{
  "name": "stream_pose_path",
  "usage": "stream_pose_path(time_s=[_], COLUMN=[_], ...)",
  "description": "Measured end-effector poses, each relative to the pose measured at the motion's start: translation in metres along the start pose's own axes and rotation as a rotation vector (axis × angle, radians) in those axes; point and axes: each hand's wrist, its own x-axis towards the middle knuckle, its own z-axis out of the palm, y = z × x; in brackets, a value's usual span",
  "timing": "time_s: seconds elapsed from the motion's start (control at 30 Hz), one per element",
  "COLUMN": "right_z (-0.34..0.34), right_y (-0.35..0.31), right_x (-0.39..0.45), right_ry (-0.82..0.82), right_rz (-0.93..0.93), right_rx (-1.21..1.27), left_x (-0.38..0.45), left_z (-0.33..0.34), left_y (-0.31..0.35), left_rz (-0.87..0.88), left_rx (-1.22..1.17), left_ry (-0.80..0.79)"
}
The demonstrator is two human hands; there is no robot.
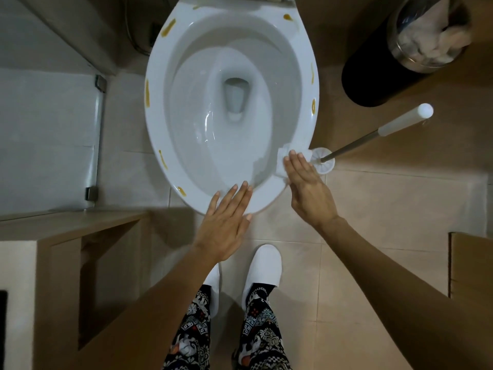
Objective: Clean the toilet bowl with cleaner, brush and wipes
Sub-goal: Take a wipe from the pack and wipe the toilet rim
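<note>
Bowl [170, 84] is seen from above with seat up, rim dotted with yellow-brown smears [168, 27]. A white wipe [283, 156] is pressed flat onto the near-right rim by the right hand [306, 186], fingers straight; the left hand [226, 217] is laid flat on the near rim, fingers straight, nothing held. Brush [373, 136] is stood in its holder beside the bowl, right, with a bin [373, 84] behind it.

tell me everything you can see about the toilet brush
The toilet brush stands in a round white holder on the tan tiled floor, just right of the toilet bowl's front rim. It has a thin metal-looking shaft ending in a white, plastic-looking cylindrical grip, leaning up and to the right. Its bristles are hidden. No hand holds it; the right hand, pressing a wipe, lies beside the holder.
</note>
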Motion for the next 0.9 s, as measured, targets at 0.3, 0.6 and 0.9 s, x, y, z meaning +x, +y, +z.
stream_pose_path(time_s=[0.3, 0.6, 0.9], right_z=[0.001, 0.006, -0.006], right_y=[0.016, 0.008, 0.028], right_x=[0.002, -0.004, 0.017], right_ry=[0.021, 0.036, 0.006], right_rz=[-0.039, -0.071, -0.076], right_rx=[0.020, 0.057, 0.046], left_x=[0.068, 0.067, 0.066], left_z=[-0.001, 0.003, 0.002], left_y=[0.007, 0.008, 0.006], left_rz=[0.063, 0.022, 0.024], left_rx=[-0.036, 0.050, 0.052], left_ry=[0.012, 0.089, 0.087])
